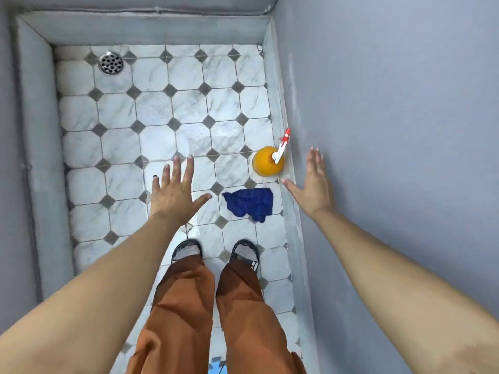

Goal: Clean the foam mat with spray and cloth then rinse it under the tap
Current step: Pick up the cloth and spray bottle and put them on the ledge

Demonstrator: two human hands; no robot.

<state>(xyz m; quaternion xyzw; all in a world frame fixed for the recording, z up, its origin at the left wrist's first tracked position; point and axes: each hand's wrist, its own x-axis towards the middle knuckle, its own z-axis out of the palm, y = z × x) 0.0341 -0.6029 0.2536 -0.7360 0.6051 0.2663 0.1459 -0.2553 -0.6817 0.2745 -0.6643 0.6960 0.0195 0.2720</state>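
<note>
Both hands hang empty over the tiled floor (162,109), fingers spread wide and gripping nothing. The left hand (175,190) hovers palm down; the right hand (313,182) is stretched out flat next to the grey wall (391,103).

The spray bottle (268,161) stands upright between the two hands, nearer the right one, just beyond its thumb and close to the wall's base. The cloth (249,202) lies crumpled on the floor just past the left thumb, on the near side of the bottle.

The foam mat (217,367) shows only as a small light blue patch with a notched edge at the bottom of the picture, between the legs, behind both hands; most of it is hidden.

Judging by its kind, the mat should be light, soft and bendy, likely to flop if held by one corner, so a two-handed hold on opposite edges would suit it. Once wet it may turn slick and heavier. The bottle looks full, so fairly weighty; the neck under the white trigger head is the natural hold. The cloth is limp and can be pinched anywhere.
</note>
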